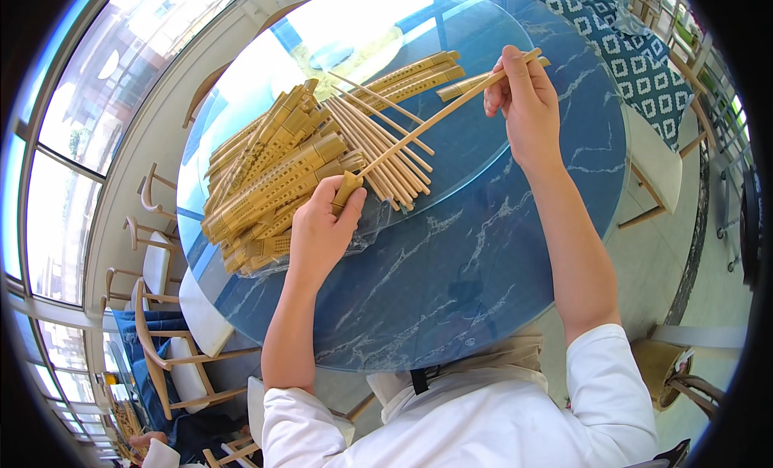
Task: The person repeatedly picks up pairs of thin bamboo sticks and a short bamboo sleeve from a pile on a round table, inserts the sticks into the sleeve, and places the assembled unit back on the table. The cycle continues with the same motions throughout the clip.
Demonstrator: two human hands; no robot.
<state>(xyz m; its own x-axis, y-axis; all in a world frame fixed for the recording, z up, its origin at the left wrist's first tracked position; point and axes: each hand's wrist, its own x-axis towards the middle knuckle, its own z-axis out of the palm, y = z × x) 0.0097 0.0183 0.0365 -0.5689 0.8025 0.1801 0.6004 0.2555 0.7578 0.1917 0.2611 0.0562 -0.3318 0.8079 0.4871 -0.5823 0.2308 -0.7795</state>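
My left hand (324, 218) pinches a gold paper sleeve (348, 188) near the front of the pile. A wooden chopstick (439, 118) slants from the sleeve's mouth up to my right hand (522, 98), whose fingers close around its far end. Whether a second stick lies along it, I cannot tell. Left of the sticks is a heap of patterned gold chopstick sleeves (270, 178), partly on clear plastic. Beside the heap several loose chopsticks (386, 150) fan out. Beyond them lie more gold sleeves (415, 80) in a row, and another sleeve (465, 86) sits near my right hand.
Everything rests on a round blue marbled table (427, 307) with a glass turntable (483, 166) on it. Wooden chairs (189, 359) stand at the left near tall windows. A blue-and-white patterned cloth (632, 61) drapes over a chair at the far right.
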